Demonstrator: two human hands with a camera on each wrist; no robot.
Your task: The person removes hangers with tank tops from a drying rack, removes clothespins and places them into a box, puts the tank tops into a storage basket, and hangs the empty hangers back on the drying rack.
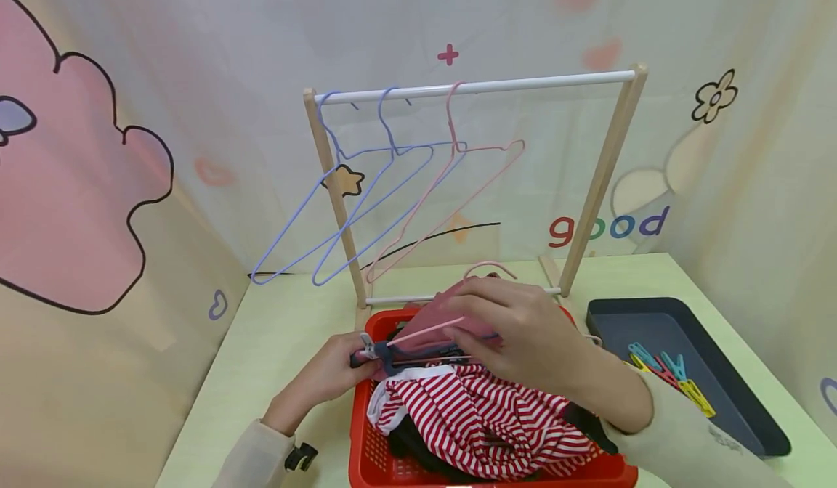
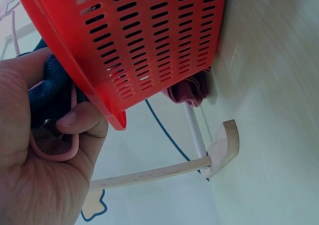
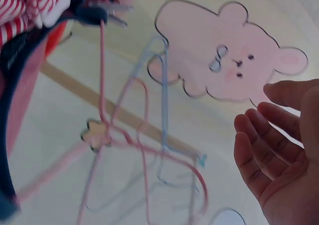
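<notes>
My left hand (image 1: 343,372) grips the corner of a pink hanger (image 1: 428,330) together with the navy band of a pink garment (image 1: 431,314). A greyish clothespin (image 1: 368,346) sits at that corner. In the left wrist view, the hanger's rounded end (image 2: 57,158) and navy fabric (image 2: 52,80) lie between thumb and fingers. My right hand (image 1: 523,328) hovers over the hanger's other side; in the right wrist view its fingers (image 3: 264,145) curve loosely around nothing, apart from the hanger. Below lies red-and-white striped clothing (image 1: 484,423) in a red basket (image 1: 358,437).
Behind the basket stands a drying rack (image 1: 543,83) bearing two blue hangers (image 1: 366,216) and one pink hanger (image 1: 484,186). To the right, a dark tray (image 1: 732,401) contains several coloured clothespins (image 1: 696,397). Dark clothing (image 1: 418,444) shows under the striped cloth.
</notes>
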